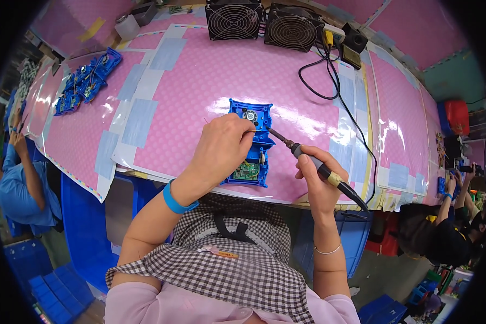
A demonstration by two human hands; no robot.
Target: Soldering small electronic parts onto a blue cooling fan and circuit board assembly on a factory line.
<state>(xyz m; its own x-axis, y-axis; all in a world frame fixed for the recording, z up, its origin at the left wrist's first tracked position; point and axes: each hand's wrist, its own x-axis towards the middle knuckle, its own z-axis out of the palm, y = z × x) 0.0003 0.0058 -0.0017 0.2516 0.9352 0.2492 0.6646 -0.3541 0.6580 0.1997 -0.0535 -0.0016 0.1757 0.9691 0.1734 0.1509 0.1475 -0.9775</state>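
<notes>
A blue plastic housing [265,114] lies opened out on the pink table mat in front of me. A round metal part, perhaps a small speaker [250,115], sits in its far half. The near half holds a green circuit board [245,172] with thin wires. My left hand [221,144] reaches over the housing, fingertips pinched on a thin yellow wire [257,131]; the fingers partly hide the spot. Like a pen, my right hand [319,181] grips a soldering iron [282,137], whose tip points at the right side of the far half, close to the wire.
Two black fans [235,20] stand along the far edge. The iron's black cable [356,127] loops over the right side. Several blue housings [86,83] with wires are piled at far left. Blue bins [81,216] stand below the table. Other people work at both sides.
</notes>
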